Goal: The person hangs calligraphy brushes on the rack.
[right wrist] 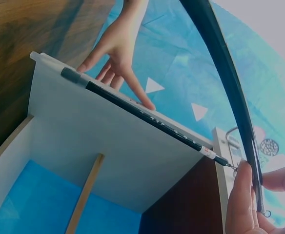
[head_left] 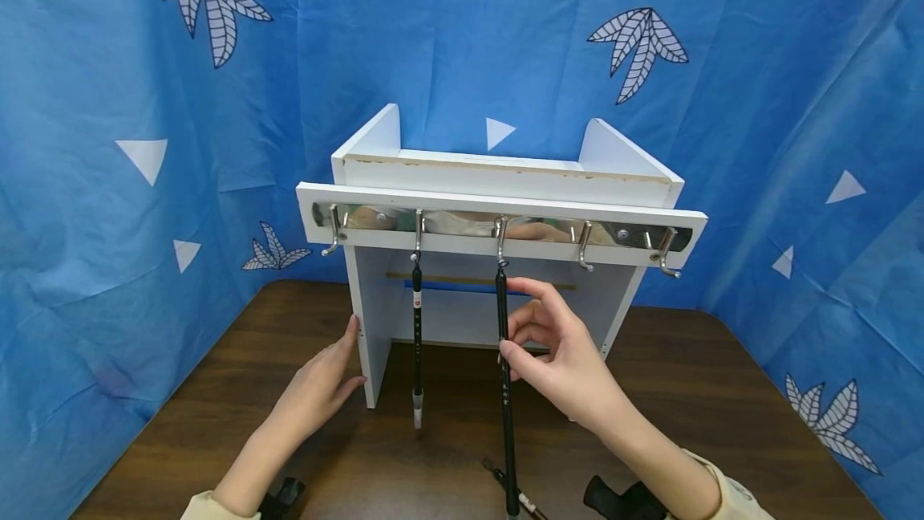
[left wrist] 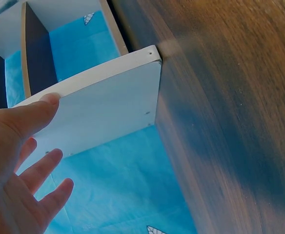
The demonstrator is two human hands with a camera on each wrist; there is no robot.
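My right hand (head_left: 559, 347) pinches a long black calligraphy brush (head_left: 508, 432) between thumb and fingers, on the upper part of its handle. The brush hangs upright, with the small loop at its top right at the tip of the middle hook (head_left: 501, 239). To its left, a second black brush (head_left: 417, 335) with a clear cap hangs from another hook (head_left: 419, 231). My left hand (head_left: 318, 383) touches the left side panel (left wrist: 103, 107) of a white shelf, thumb on the panel's front edge and fingers extended.
Five metal hooks line the white rail (head_left: 462, 197) across the shelf's front. A third brush (head_left: 530, 506) lies on the dark wooden table (head_left: 231, 392), partly behind the held one. Dark objects (head_left: 624, 500) sit near both wrists. A blue patterned curtain (head_left: 462, 46) hangs behind.
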